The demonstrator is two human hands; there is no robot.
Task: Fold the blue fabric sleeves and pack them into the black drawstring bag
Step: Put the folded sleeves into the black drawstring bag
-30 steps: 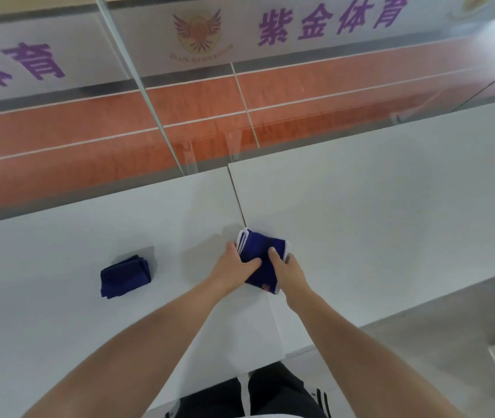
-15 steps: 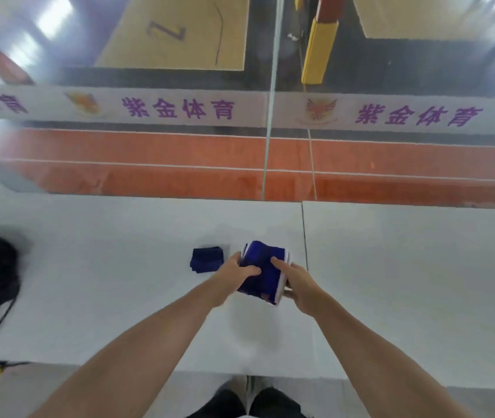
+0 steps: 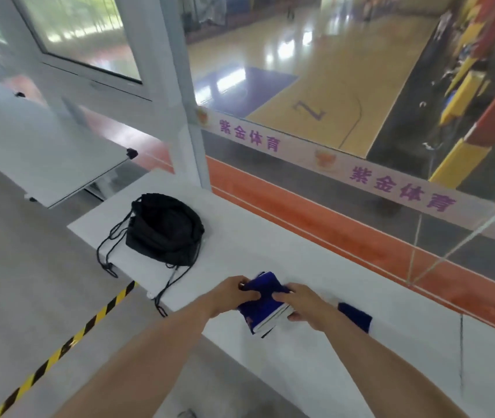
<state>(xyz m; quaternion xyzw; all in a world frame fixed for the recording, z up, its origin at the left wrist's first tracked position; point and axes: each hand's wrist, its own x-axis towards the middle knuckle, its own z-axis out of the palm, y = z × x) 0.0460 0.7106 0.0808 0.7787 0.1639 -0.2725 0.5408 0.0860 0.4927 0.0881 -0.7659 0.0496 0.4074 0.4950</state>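
both hands hold one folded blue sleeve (image 3: 263, 309) just above the near edge of the white counter (image 3: 270, 251). the left hand (image 3: 234, 294) pinches its left end with curled fingers and the thumb on top, and the right hand (image 3: 306, 303) grips the right end, with white trim showing at the bundle's lower edge. this sleeve looks fully folded into a compact block. a second blue sleeve (image 3: 356, 318) lies on the counter just right of the right hand, partly hidden by it, and seems folded too, though motion blur leaves that unsure. the black drawstring bag (image 3: 165, 230) sits well to the left near the counter's end, its cords (image 3: 107, 251) trailing over the edge. its mouth appears slack and open, and no blue shows in it. so the folding seems about done, but the packing has not begun. both sleeves have yet to go into the bag, and then the cords pulled shut if that is wanted.
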